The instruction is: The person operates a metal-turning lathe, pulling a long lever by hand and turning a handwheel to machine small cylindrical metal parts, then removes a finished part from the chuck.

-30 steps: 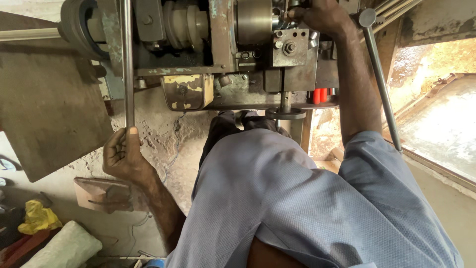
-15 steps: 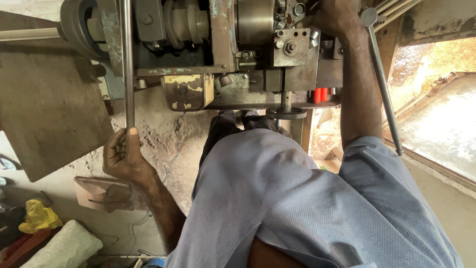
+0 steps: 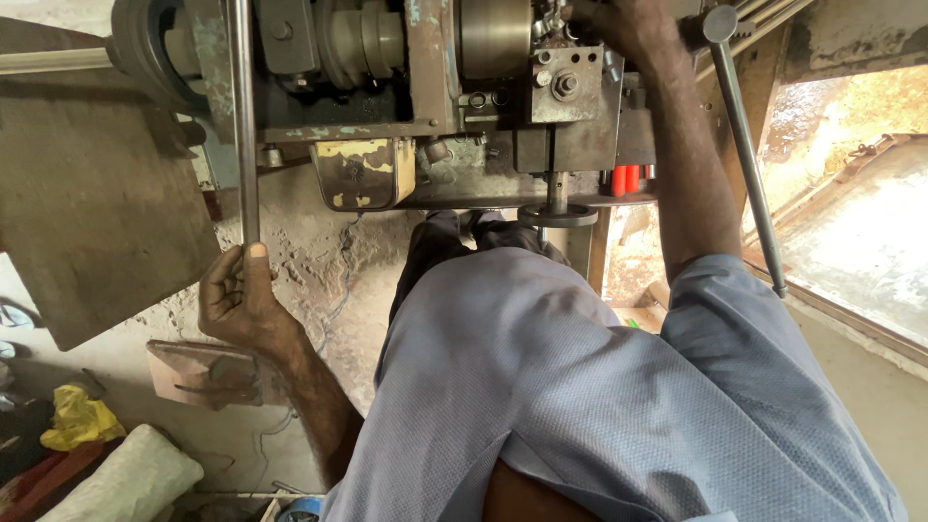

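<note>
I stand over a worn metal lathe [image 3: 416,106] and look straight down. My left hand [image 3: 237,295] is closed around the lower end of a long vertical steel lever bar [image 3: 242,116] at the machine's left side. Reaching up over the tool post block [image 3: 565,92], my right hand [image 3: 628,24] grips something near the round chuck [image 3: 493,39]; what it holds is hidden at the frame's top edge. My blue-grey shirt fills the lower right.
A second long steel handle [image 3: 744,155] slants down on the right. Red-handled tools [image 3: 625,179] stick out under the carriage. A flat metal plate [image 3: 92,222] leans at left. A yellow rag [image 3: 77,420] and white sack [image 3: 126,478] lie on the floor.
My left hand has slid slightly up along the lever bar, and the view has shifted a little. My right hand stays on the machine.
</note>
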